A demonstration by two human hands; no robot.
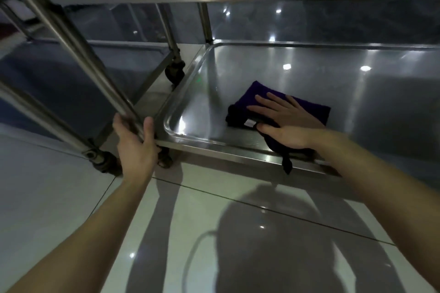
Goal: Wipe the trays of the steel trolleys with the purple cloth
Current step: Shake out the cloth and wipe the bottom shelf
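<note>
The purple cloth [247,99], long axis running left-right, is pressed onto the bottom tray [188,78] by the flat, straight-fingered right hand [285,121]; the trolley post [95,64] is gripped by the left hand [137,147].

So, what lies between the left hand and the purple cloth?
Head view: between the left hand, gripping the trolley post, and the purple cloth lie only the tray rim and bare tray floor.

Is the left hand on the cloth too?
No, the left hand grips the trolley's steel post while the right hand presses the purple cloth flat.
</note>
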